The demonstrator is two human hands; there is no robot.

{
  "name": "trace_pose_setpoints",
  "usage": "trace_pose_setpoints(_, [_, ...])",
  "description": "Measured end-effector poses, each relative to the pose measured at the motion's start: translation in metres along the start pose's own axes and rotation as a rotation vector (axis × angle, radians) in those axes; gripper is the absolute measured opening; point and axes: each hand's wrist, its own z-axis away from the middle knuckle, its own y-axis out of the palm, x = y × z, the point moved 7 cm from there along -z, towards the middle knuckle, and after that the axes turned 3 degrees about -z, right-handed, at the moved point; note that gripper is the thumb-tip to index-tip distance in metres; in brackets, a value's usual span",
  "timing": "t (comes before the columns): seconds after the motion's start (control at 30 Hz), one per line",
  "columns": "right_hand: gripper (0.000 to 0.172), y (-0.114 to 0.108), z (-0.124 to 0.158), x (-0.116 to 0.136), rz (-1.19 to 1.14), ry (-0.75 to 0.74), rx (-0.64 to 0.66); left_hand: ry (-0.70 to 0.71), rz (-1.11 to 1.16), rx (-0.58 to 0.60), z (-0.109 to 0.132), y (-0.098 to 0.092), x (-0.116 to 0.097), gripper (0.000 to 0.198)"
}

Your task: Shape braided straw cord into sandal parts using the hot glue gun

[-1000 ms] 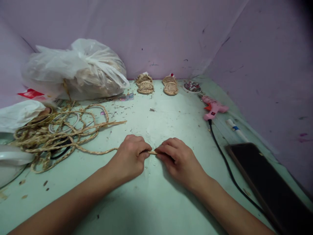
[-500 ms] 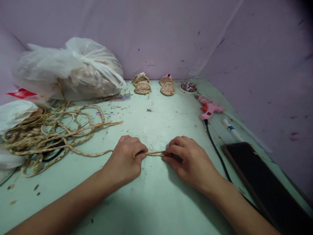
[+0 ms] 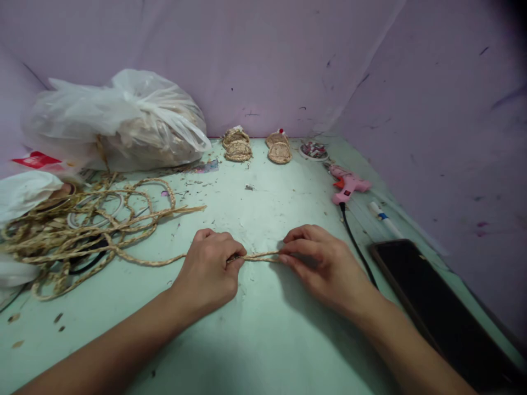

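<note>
A braided straw rope [image 3: 257,256] lies stretched across the pale green table [image 3: 255,340] between my two hands. My left hand [image 3: 209,269] is closed on the rope, knuckles up. My right hand [image 3: 323,263] pinches the rope's free end between thumb and fingers. From my left hand the rope runs leftward into a loose tangle of the same rope [image 3: 78,230].
A white plastic bag [image 3: 119,120] full of straw stands at the back left. Two small woven straw sandals [image 3: 257,147] sit by the back wall beside a small dish [image 3: 313,150]. A pink glue gun [image 3: 346,184] with black cord, a white pen [image 3: 382,218] and a dark phone [image 3: 436,307] lie on the right.
My hands have moved apart along the rope, so a longer stretch of it shows between them. The right hand has shifted to the right.
</note>
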Motion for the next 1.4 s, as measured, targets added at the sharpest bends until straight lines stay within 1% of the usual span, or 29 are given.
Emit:
trace_pose_setpoints(0.1, [0.011, 0.011, 0.001, 0.003, 0.043, -0.002, 0.024, -0.01, -0.016, 0.004, 0.0, 0.0, 0.0, 0.013])
trace_pose_setpoints(0.2, [0.018, 0.015, 0.002, 0.001, 0.077, 0.049, -0.037, -0.01, -0.015, 0.008, 0.0, 0.0, -0.001, 0.012])
trace_pose_setpoints(0.3, [0.015, 0.018, 0.003, -0.001, 0.107, 0.07, -0.073, -0.01, 0.004, 0.001, 0.0, 0.0, -0.001, 0.012])
trace_pose_setpoints(0.4, [0.012, 0.02, 0.004, 0.001, 0.141, 0.067, -0.054, -0.006, 0.029, -0.019, 0.001, -0.001, -0.001, 0.012])
trace_pose_setpoints(0.53, [0.01, 0.021, 0.004, 0.002, 0.177, 0.087, -0.015, -0.014, 0.054, -0.016, 0.001, -0.001, 0.001, 0.012])
trace_pose_setpoints(0.67, [0.009, 0.022, 0.004, 0.001, 0.16, 0.112, 0.001, -0.084, 0.047, 0.011, -0.001, 0.001, 0.004, 0.013])
trace_pose_setpoints(0.8, [0.005, 0.022, 0.003, 0.0, 0.125, 0.12, -0.007, -0.191, -0.031, 0.005, -0.003, 0.002, 0.005, 0.014])
trace_pose_setpoints(0.97, [0.009, 0.023, -0.001, -0.003, 0.068, 0.144, 0.019, -0.268, -0.193, -0.011, -0.006, 0.001, 0.003, 0.017])
trace_pose_setpoints(1.07, [0.009, 0.023, 0.0, -0.003, 0.059, 0.146, 0.026, -0.274, -0.27, -0.015, -0.007, 0.001, 0.003, 0.018])
trace_pose_setpoints(1.2, [0.008, 0.022, 0.001, -0.003, 0.016, 0.15, 0.023, -0.244, -0.289, -0.031, -0.007, 0.001, 0.001, 0.018])
trace_pose_setpoints(1.3, [0.008, 0.011, 0.0, -0.004, -0.106, 0.141, -0.06, -0.241, -0.276, -0.042, -0.006, 0.002, 0.002, 0.018])
trace_pose_setpoints(1.4, [0.011, -0.018, -0.001, -0.019, -0.109, 0.195, -0.253, -0.246, -0.259, -0.039, -0.005, 0.002, 0.003, 0.019])
